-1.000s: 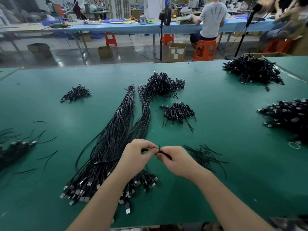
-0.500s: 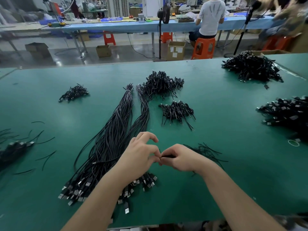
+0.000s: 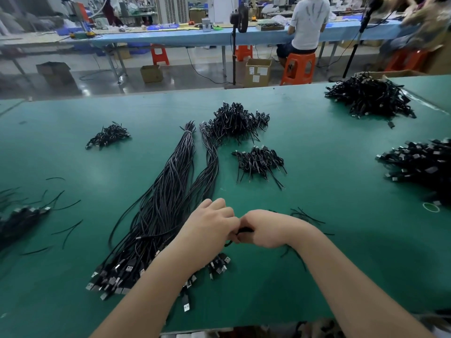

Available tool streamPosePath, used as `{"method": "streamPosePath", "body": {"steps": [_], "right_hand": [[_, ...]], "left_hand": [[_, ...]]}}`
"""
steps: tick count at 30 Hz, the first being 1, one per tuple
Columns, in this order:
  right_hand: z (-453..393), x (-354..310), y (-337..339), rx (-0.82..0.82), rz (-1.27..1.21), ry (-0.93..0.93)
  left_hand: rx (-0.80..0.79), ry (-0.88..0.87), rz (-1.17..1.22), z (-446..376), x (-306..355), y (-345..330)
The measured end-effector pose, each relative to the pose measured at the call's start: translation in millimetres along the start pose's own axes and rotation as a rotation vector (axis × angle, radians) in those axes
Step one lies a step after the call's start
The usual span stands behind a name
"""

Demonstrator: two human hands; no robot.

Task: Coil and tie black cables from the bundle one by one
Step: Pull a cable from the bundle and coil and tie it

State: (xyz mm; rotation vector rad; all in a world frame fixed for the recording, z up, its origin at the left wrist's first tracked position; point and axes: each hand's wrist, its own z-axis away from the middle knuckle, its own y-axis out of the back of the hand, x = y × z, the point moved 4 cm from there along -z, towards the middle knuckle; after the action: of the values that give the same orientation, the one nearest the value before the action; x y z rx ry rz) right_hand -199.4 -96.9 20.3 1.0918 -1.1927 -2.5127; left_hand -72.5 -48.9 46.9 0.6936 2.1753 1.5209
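Note:
A long bundle of black cables point(image 3: 168, 198) lies on the green table point(image 3: 329, 252), its USB plugs fanned out at the near end. My left hand point(image 3: 210, 225) and my right hand point(image 3: 266, 228) meet knuckle to knuckle just right of the bundle. Between them they pinch a small black coiled cable point(image 3: 244, 231), mostly hidden by the fingers. Thin black ties point(image 3: 306, 215) lie scattered behind my right hand.
Piles of tied black cables sit at mid table point(image 3: 258, 161), further back point(image 3: 235, 120), at the left point(image 3: 107, 136), far right point(image 3: 368, 96) and right edge point(image 3: 419, 162). Loose ties and plugs lie at the left edge point(image 3: 24, 215). A person sits at a bench beyond.
Both hands have closed together and dropped slightly toward me. The short black piece that stuck up between the fingertips is now tucked inside the grip.

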Motion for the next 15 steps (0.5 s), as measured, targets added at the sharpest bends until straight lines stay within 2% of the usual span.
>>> {"method": "streamPosePath", "body": {"steps": [3, 6, 9, 11, 15], "right_hand": [[0.8, -1.6, -1.3, 0.007, -0.155, -0.028], [4.0, 2.3, -1.0, 0.077, -0.692, -0.03], [5.8, 5.6, -5.7, 0.058, -1.124, -0.013], [5.3, 5.7, -10.2, 0.037, -1.283, -0.054], [4.2, 1.7, -14.6, 0.022, -1.427, -0.044]], "left_hand": [[0.099, 0.02, -0.064, 1.3, -0.6, -4.0], [0.269, 0.092, -0.058, 5.3, -6.6, -5.0], [0.434, 0.126, -0.022, 9.0, -8.4, -1.6], [0.516, 0.124, -0.021, 10.8, -6.3, -0.4], [0.653, 0.165, -0.034, 15.6, -4.9, 0.9]]}}
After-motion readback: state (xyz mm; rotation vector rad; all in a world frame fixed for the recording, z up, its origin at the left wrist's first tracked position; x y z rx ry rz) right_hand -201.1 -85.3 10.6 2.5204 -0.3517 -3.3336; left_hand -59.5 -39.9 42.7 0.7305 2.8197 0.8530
